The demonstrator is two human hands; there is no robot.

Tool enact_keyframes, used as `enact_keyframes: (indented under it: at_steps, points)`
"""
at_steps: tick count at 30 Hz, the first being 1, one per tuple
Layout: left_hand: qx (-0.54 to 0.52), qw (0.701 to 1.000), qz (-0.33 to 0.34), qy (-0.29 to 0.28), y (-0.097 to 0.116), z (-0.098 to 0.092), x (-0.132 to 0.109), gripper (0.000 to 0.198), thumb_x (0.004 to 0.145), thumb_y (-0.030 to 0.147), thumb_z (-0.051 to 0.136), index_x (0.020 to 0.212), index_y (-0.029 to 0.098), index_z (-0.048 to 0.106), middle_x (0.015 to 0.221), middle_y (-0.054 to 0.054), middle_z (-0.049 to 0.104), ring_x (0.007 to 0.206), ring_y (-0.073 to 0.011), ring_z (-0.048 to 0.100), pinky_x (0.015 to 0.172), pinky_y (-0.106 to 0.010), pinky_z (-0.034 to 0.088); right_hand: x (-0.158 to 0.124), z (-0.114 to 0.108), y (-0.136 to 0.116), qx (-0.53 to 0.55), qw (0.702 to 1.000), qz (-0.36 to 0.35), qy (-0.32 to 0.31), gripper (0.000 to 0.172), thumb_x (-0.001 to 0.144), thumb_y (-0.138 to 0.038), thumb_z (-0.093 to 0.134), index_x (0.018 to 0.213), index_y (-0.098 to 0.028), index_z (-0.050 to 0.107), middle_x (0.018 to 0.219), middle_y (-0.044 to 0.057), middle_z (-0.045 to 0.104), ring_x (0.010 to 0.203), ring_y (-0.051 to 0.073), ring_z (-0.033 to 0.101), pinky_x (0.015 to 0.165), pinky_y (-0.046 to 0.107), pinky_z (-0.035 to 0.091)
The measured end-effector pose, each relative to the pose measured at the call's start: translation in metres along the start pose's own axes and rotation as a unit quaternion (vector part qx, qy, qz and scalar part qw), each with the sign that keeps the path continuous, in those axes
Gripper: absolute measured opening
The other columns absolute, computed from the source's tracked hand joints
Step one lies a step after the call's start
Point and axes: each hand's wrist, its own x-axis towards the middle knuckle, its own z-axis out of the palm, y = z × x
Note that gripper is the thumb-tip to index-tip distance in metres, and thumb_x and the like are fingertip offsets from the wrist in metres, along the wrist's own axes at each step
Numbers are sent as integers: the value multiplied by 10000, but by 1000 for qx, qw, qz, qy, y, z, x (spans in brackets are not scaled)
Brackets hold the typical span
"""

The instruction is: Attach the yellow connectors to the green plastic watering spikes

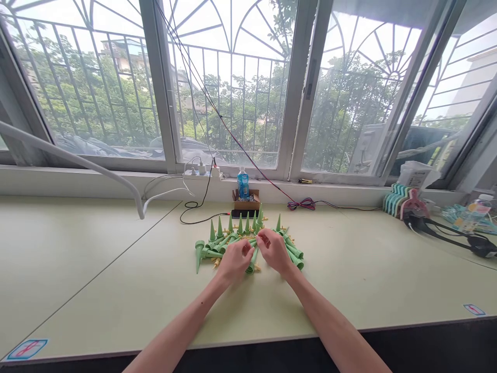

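Note:
Several green cone-shaped plastic spikes (240, 224) stand point-up in a row, and more green spikes (295, 255) lie piled in front of them. Small yellow valve-like pieces (216, 263) are scattered among the cones. My left hand (235, 256) is over the front of the pile, fingers curled together beside a lying green cone (251, 265) whose wide end faces me. Close by, my right hand (273, 249) has its thumb and forefinger pinched together above the pile. What either hand holds is too small or hidden to make out.
Behind the cones are a dark phone (244, 213) on a cable and a cardboard box (251, 202) with a blue bottle (243, 184). A coiled cable (302, 204), pastel clips (404, 201), black headgear (446, 233) and a clear bottle (474, 212) are at the right. A white curved arm (97, 168) reaches in from the left.

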Motion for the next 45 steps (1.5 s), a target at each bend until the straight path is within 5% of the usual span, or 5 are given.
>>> enact_keyframes:
  at_steps: [28,45]
  points:
    - [-21,995,-10,-95,0,0,-3,112,760,305,507,774,199,540,622,3,606,587,-159,529,560,-260,345,-1,1,0,-7,1000,4,-9,188,905,-272,454,756,-193,537,705,13,566,616,136,497,596,245,403]
    - [-59,994,2,-87,0,1,-3,154,775,265,478,878,204,574,613,12,579,589,-157,513,581,-265,361,-1,1,-1,0,1000,9,-11,186,902,-263,456,755,-194,546,703,10,586,600,130,498,590,243,401]
